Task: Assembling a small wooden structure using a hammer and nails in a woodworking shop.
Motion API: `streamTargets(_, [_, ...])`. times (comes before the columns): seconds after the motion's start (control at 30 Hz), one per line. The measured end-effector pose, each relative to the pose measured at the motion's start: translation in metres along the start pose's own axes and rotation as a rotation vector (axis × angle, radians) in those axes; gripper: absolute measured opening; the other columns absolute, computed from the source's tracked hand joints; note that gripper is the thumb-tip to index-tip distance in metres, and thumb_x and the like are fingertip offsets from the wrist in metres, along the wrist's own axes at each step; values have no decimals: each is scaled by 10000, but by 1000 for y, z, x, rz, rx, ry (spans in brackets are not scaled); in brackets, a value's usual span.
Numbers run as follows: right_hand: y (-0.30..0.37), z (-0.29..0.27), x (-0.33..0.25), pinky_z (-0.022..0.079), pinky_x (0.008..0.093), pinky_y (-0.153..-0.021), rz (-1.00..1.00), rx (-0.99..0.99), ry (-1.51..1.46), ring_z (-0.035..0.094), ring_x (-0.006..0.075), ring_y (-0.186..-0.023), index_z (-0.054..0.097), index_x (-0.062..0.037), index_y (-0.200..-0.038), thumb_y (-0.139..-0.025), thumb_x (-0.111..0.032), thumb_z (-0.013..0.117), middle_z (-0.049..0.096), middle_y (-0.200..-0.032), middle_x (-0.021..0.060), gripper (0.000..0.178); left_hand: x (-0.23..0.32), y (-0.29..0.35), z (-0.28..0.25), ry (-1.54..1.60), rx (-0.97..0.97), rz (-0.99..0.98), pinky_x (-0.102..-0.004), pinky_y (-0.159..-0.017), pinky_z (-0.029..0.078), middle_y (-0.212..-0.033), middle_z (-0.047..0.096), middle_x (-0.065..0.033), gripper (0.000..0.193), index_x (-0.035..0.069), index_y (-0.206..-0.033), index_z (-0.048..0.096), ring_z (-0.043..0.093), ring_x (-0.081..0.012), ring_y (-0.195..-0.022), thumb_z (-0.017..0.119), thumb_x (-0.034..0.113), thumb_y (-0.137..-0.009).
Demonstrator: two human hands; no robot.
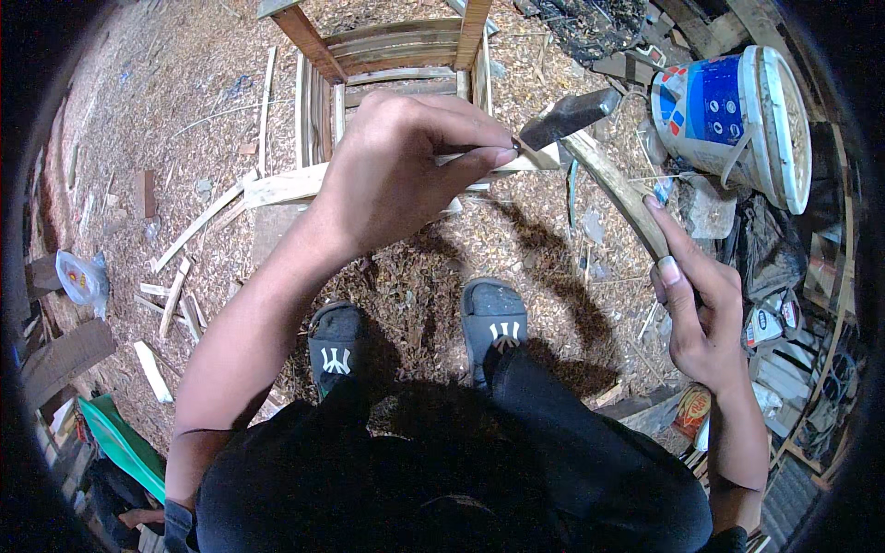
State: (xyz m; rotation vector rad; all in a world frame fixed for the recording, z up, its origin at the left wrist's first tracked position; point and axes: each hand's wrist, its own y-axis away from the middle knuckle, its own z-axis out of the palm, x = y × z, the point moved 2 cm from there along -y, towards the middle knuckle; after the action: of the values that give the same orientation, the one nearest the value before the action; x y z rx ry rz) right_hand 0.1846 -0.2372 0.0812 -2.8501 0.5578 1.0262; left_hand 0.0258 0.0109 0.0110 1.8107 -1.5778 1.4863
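My right hand (pixel 705 309) is wrapped round the lower handle of a hammer (pixel 608 180). Its dark metal head is up beside my left fingertips. My left hand (pixel 392 170) is closed in a pinch on a small dark nail-like piece (pixel 516 146), mostly hidden by the thumb and finger. Just under those fingers runs a pale wooden strip (pixel 286 187), its right end showing past the fingertips by the hammer head. Behind my left hand stands a wooden frame (pixel 396 46) with upright legs and slats, like a stool or chair; my hand covers part of it.
At the right stands a white and blue bucket (pixel 710 111) with a lid. Loose wood offcuts (pixel 207 221) lie over the shaving-strewn floor at left. A plastic bag (pixel 83 279) and a green object (pixel 120 438) are at the left edge. My sandalled feet (pixel 493 318) are below.
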Motion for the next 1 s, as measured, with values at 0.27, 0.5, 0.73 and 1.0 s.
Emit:
streamTargets(0.27, [-3,1,-3,426,286,-590,-33,-15,12,511,128,-554,526,6,-1449,-1011,-87,477,549,-641,79,451,-4,-1,0,-20,0,37,-326,-741,603,-938,765,-126,108,-4,-940,776,740,-221,-841,762,-19,-834])
streamTargets(0.5, [-4,-5,-13,487,321,-670,-2,-32,35,612,201,-666,541,23,-1424,-972,-5,503,640,-935,171,454,-4,-2,1,-10,14,73,-314,-678,627,-922,767,-105,120,38,-907,793,752,-205,-801,766,-28,-811])
streamTargets(0.73, [-9,-10,-20,496,332,-634,-24,-42,88,633,230,-630,554,14,-1416,-933,56,526,714,-1087,256,486,-2,0,-2,-6,-52,6,-319,-783,581,-980,758,-133,154,-8,-973,782,723,-223,-886,763,-58,-829])
streamTargets(1.0, [-10,-12,-21,530,348,-723,122,-208,195,701,274,-760,544,44,-1409,-942,45,510,689,-1172,279,468,-1,1,-3,-17,-25,-18,-319,-779,581,-994,755,-126,172,13,-952,794,721,-219,-892,777,-64,-799])
